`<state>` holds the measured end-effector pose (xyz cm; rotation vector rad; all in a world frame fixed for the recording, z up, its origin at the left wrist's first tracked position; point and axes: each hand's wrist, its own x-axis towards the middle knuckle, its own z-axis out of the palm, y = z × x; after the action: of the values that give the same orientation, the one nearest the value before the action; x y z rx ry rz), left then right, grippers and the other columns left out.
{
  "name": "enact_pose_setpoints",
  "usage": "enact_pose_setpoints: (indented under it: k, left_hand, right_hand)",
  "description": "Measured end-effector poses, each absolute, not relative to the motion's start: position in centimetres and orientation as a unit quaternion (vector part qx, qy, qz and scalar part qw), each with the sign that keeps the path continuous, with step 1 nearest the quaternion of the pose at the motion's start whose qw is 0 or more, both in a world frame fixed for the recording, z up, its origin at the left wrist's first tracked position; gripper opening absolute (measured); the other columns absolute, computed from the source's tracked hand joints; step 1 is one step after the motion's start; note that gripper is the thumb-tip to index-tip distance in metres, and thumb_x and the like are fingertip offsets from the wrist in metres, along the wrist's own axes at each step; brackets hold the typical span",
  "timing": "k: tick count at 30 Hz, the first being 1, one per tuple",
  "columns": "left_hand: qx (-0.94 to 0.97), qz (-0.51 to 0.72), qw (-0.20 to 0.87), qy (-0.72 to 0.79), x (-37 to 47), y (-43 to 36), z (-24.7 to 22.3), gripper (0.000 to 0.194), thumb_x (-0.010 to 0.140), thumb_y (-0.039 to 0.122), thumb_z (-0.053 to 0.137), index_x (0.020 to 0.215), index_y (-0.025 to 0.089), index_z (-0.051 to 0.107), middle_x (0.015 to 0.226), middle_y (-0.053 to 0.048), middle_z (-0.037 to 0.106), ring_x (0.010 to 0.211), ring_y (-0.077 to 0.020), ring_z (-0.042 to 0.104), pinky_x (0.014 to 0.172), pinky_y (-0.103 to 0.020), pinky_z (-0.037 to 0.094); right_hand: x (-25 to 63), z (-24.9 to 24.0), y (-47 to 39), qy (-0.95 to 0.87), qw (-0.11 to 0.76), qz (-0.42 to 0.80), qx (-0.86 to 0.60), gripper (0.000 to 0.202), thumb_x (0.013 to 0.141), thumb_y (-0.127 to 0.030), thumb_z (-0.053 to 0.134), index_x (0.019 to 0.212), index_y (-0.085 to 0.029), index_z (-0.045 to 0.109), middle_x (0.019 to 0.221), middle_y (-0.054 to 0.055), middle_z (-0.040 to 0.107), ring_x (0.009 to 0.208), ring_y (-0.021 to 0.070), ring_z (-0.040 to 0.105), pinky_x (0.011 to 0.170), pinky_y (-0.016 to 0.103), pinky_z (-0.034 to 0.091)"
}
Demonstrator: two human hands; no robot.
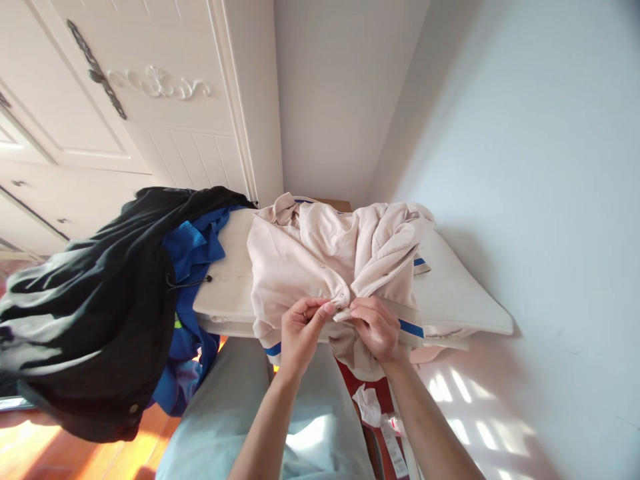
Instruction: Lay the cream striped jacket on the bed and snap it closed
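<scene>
A pale pink jacket (295, 263) with small snap buttons down its front and blue-striped ribbing lies rumpled on a white, narrow board (465, 287). My left hand (303, 330) pinches the jacket's left front edge near the hem, thumb against fingertips, beside a snap. Close by, my right hand (377, 327) grips the opposite front edge with its fingers curled. The two edges meet or nearly meet between my fingertips; whether they are fastened there I cannot tell. Part of the hem hangs over the board's near side.
A black garment (100, 293) and a blue garment (185, 267) drape over the board's left end. White cabinet doors (175, 133) rise behind, and a pale wall (540, 187) stands at the right. Below lies a crumpled white tissue (369, 405).
</scene>
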<state>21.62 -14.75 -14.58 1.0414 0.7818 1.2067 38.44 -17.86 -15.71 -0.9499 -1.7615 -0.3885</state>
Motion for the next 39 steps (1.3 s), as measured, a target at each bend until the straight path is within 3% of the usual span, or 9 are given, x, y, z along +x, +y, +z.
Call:
enact_pose_setpoints:
  k: [8, 13, 17, 26, 34, 39]
  left_hand:
    - [0.512, 0.494, 0.616, 0.337, 21.5, -14.8, -14.4, 0.03, 0.081, 0.043, 0.078, 0.093, 0.015, 0.075, 0.088, -0.007, 0.08, 0.083, -0.0206, 0.075, 0.074, -0.026, 0.057]
    - [0.57, 0.493, 0.568, 0.329, 21.2, -15.0, -14.1, 0.024, 0.087, 0.039, 0.072, 0.096, 0.017, 0.075, 0.094, -0.008, 0.08, 0.09, -0.0224, 0.076, 0.081, -0.029, 0.059]
    - [0.635, 0.481, 0.504, 0.336, 20.9, -15.3, -13.8, 0.026, 0.093, 0.037, 0.066, 0.112, 0.02, 0.071, 0.105, -0.007, 0.079, 0.1, -0.0233, 0.075, 0.091, -0.033, 0.059]
    - [0.688, 0.46, 0.46, 0.32, 20.5, -15.1, -14.5, 0.025, 0.095, 0.036, 0.063, 0.116, 0.024, 0.068, 0.109, -0.007, 0.079, 0.106, -0.0248, 0.073, 0.093, -0.036, 0.058]
    - [0.734, 0.48, 0.354, 0.325, 20.5, -15.3, -13.9, 0.015, 0.094, 0.03, 0.065, 0.106, 0.025, 0.07, 0.101, -0.002, 0.08, 0.094, -0.0194, 0.073, 0.085, -0.031, 0.056]
    - [0.732, 0.482, 0.356, 0.323, 20.4, -15.2, -13.9, 0.014, 0.094, 0.029, 0.065, 0.106, 0.024, 0.07, 0.1, -0.002, 0.08, 0.093, -0.0191, 0.073, 0.086, -0.031, 0.055]
  right_hand:
    - [38.4, -15.9, -17.9, -0.723, 0.516, -0.157, -0.431, 0.045, 0.091, -0.006, 0.063, 0.131, -0.027, 0.064, 0.096, 0.006, 0.075, 0.084, 0.02, 0.073, 0.072, 0.032, 0.06]
    - [38.5, -15.9, -18.1, -0.736, 0.491, -0.154, -0.44, 0.05, 0.091, -0.006, 0.062, 0.135, -0.031, 0.064, 0.092, 0.005, 0.071, 0.08, 0.0183, 0.068, 0.071, 0.031, 0.057]
    - [38.5, -15.9, -18.2, -0.74, 0.482, -0.146, -0.445, 0.049, 0.094, -0.006, 0.055, 0.136, -0.03, 0.062, 0.094, 0.007, 0.068, 0.084, 0.0194, 0.067, 0.073, 0.032, 0.056]
    - [38.5, -16.0, -18.4, -0.735, 0.478, -0.152, -0.457, 0.034, 0.093, -0.009, 0.051, 0.119, -0.025, 0.067, 0.092, 0.007, 0.067, 0.082, 0.021, 0.063, 0.073, 0.035, 0.054]
    - [38.1, -15.5, -18.6, -0.729, 0.488, -0.156, -0.454, 0.031, 0.092, -0.009, 0.051, 0.111, -0.025, 0.069, 0.088, 0.006, 0.067, 0.076, 0.0206, 0.061, 0.069, 0.035, 0.051]
    - [37.9, -15.5, -18.7, -0.721, 0.499, -0.171, -0.449, 0.032, 0.09, -0.005, 0.052, 0.108, -0.025, 0.07, 0.083, 0.005, 0.067, 0.073, 0.0198, 0.06, 0.066, 0.035, 0.049]
